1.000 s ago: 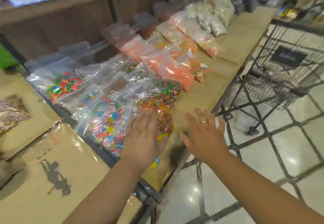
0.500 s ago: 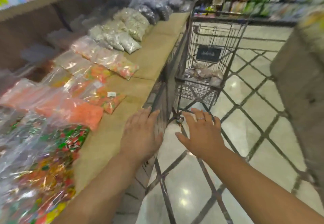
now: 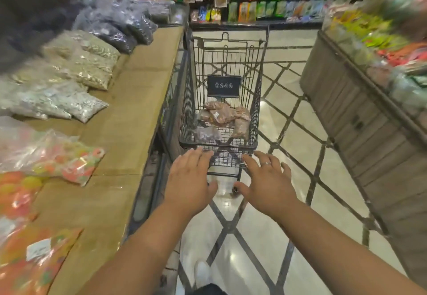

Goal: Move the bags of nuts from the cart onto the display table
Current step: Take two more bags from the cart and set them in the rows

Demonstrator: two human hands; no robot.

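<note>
Even, fairly bright overhead illumination is indicated by glare patches on the polished floor below and beyond the hands. Heavy motion blur is seen at the frame edges far left and right of the hands. Straight lines are bowed by wide-angle distortion. Shadows are soft.

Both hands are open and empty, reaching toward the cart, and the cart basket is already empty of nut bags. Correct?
Not quite. The head view shows brown bags of nuts lying in the cart. The rest holds: left hand and right hand are open, empty, reaching toward it.
</note>
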